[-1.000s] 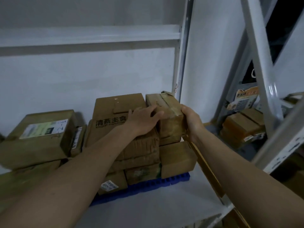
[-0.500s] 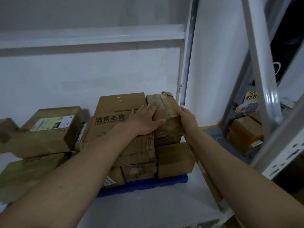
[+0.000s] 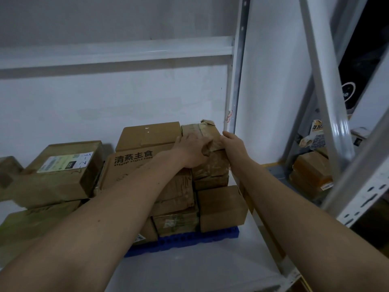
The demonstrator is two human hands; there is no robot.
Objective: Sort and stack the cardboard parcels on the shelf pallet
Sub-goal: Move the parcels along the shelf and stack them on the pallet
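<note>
- Far left of the shelf (image 3: 206, 268), a labelled parcel (image 3: 61, 171) lies tilted on top of other boxes, apart from the tidy stack; by the look of it, this group is not yet sorted.
- In the middle, a printed carton (image 3: 134, 165) leans against the front of the main stack, under a plain box (image 3: 149, 135) that sits beside the parcel in hand.
- The left hand (image 3: 193, 150) lies on the taped parcel (image 3: 210, 148), palm on its top near edge, fingers spread and only lightly bent: pressing, not gripping.
- That taped parcel sits at the top of the right-hand column, over two smaller boxes, the lowest (image 3: 221, 207) resting on the blue pallet (image 3: 189, 241).
- The right hand (image 3: 233, 144) is against the parcel's right side, next to the shelf upright (image 3: 235, 91); whether its fingers curl round the far edge I cannot tell.
- Step in hand, as I judge it: seating this parcel squarely on its column.
- Next move likely calls for nudging it flush with the neighbouring box, checking the column does not lean, then letting go and reaching left for the loose parcels.
</note>
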